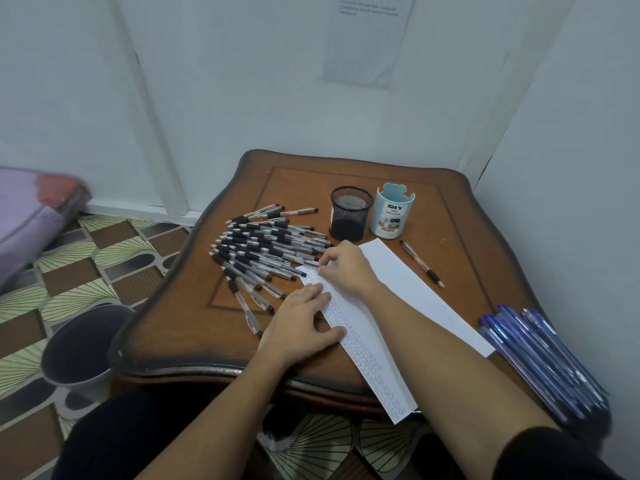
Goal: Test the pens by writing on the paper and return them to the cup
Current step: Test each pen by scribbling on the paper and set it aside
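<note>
- Black-grip pens [263, 251] lie fanned on the wooden table [166, 327], left of the paper.
- Left hand [301, 320] lies flat, fingers straight, pressing the scribbled paper [367, 344].
- Right hand [346, 268] has its fingers curled round one pen [311, 263] at the paper's far corner.
- Mesh cup [350, 213] and blue organiser cup [389, 211] stand just behind the paper.
- Blue pens [540, 358] are heaped far right.
</note>
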### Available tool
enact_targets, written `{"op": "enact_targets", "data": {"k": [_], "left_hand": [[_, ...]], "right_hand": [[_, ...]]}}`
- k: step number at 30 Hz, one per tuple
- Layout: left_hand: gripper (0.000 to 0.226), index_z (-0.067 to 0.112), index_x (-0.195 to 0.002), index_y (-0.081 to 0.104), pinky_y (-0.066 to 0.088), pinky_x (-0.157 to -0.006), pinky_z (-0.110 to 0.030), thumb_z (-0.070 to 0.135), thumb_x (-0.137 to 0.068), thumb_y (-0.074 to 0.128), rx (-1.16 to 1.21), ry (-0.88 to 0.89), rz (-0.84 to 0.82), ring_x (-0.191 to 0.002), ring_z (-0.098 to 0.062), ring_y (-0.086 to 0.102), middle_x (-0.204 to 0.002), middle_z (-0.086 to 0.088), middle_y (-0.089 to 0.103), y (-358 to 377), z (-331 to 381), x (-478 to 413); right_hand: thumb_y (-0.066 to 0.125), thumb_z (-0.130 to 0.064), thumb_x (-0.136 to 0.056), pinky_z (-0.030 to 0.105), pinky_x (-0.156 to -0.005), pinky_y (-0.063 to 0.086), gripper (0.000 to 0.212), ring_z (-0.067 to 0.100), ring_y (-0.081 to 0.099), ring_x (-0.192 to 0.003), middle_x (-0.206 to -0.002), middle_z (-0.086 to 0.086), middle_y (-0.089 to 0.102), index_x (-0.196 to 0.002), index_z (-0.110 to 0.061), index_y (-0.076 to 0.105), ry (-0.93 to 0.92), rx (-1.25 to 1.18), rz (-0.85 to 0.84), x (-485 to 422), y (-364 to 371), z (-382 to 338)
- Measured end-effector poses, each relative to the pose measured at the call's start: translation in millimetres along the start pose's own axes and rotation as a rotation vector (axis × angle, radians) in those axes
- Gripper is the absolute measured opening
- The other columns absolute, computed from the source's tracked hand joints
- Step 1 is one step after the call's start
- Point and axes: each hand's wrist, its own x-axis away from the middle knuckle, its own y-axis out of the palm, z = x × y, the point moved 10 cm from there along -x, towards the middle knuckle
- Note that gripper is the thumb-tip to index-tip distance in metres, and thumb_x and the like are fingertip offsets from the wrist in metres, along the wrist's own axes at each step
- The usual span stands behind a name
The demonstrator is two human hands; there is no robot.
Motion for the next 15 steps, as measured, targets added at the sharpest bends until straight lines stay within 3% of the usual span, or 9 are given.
{"op": "enact_targets", "data": {"k": [2,6,10,11,13,15], "left_hand": [[0.077,0.023,-0.15,0.037,0.009,-0.117,-0.028,0.061,-0.086,0.059,0.002,-0.001,0.0,-0.147,-0.012,0.013,-0.16,0.006,0.022,1,0,0],[0.077,0.024,-0.15,0.037,0.009,-0.117,-0.029,0.061,-0.085,0.059,0.006,-0.006,-0.005,-0.147,-0.012,0.013,-0.16,0.007,0.022,1,-1,0],[0.077,0.024,-0.149,0.037,0.01,-0.118,-0.029,0.061,-0.086,0.059,0.01,-0.013,-0.015,-0.147,-0.012,0.014,-0.16,0.007,0.022,1,-1,1],[0.077,0.024,-0.149,0.037,0.01,-0.117,-0.03,0.061,-0.086,0.059,0.007,-0.017,-0.02,-0.147,-0.012,0.014,-0.16,0.007,0.022,1,-1,1],[0.077,0.024,-0.15,0.036,0.011,-0.117,-0.03,0.061,-0.086,0.058,-0.003,-0.024,-0.029,-0.147,-0.012,0.014,-0.16,0.007,0.021,1,-1,1],[0.077,0.025,-0.15,0.036,0.011,-0.118,-0.031,0.061,-0.086,0.058,-0.001,-0.031,-0.031,-0.147,-0.012,0.014,-0.16,0.007,0.021,2,-1,1]], "right_hand": [[0.069,-0.024,-0.09,0.036,-0.092,0.044,0.006,0.014,0.053,-0.102,-0.106,-0.004,0.056,-0.086,-0.019,0.07,-0.005,-0.139,0.044,5,-14,1],[0.07,-0.015,-0.09,0.033,-0.075,0.052,0.012,0.013,0.06,-0.091,-0.09,-0.007,0.066,-0.081,-0.021,0.066,0.125,-0.693,0.227,27,-58,21],[0.065,-0.016,-0.094,0.035,-0.082,0.055,0.006,0.022,0.065,-0.104,-0.109,0.007,0.068,-0.096,-0.018,0.06,0.19,-1.115,0.394,47,-90,45],[0.06,-0.019,-0.098,0.035,-0.081,0.057,0.005,0.023,0.068,-0.098,-0.109,0.009,0.069,-0.102,-0.02,0.057,0.187,-1.176,0.421,51,-95,49],[0.045,-0.024,-0.105,0.032,-0.066,0.057,0.01,0.016,0.065,-0.067,-0.087,0.004,0.067,-0.111,-0.026,0.052,0.175,-1.254,0.459,61,-103,49],[0.038,-0.026,-0.107,0.023,-0.045,0.041,0.019,0.009,0.04,-0.047,-0.069,0.0,0.052,-0.116,-0.035,0.052,0.189,-1.237,0.461,71,-106,48]]}}
